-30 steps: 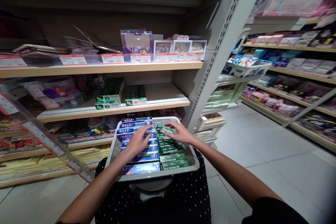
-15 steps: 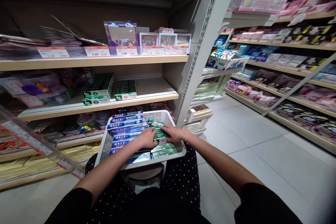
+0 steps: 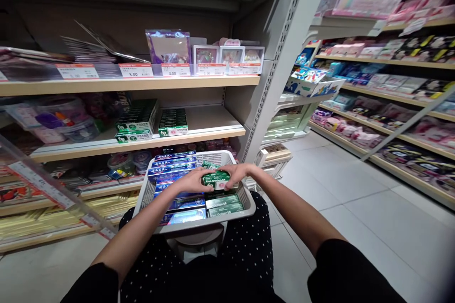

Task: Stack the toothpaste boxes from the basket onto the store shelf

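Note:
A light grey plastic basket (image 3: 239, 215) rests on my lap. Between my hands is a small stack of green toothpaste boxes (image 3: 216, 179), lifted a little above the others. My left hand (image 3: 195, 181) grips the left end of the stack, and my right hand (image 3: 234, 173) closes around the right end. Below them in the basket lie more green boxes (image 3: 224, 209), lettered "Doc Golden". Blue toothpaste boxes (image 3: 173, 165) fill the basket's left side in a row. My fingers partly cover the stack, so its number of boxes cannot be told.
Ahead, a shelf (image 3: 209, 120) bears two groups of green boxes (image 3: 173, 122). Above it, a price-tagged shelf (image 3: 170, 83) holds packets and small boxes. A grey upright post (image 3: 273, 71) stands to the right, beside a tiled aisle (image 3: 334, 199). A slanted price rail (image 3: 46, 187) juts in at left.
Both hands have closed on the green toothpaste boxes and raised them slightly from the basket, turning their printed fronts into view. The camera view has shifted a little.

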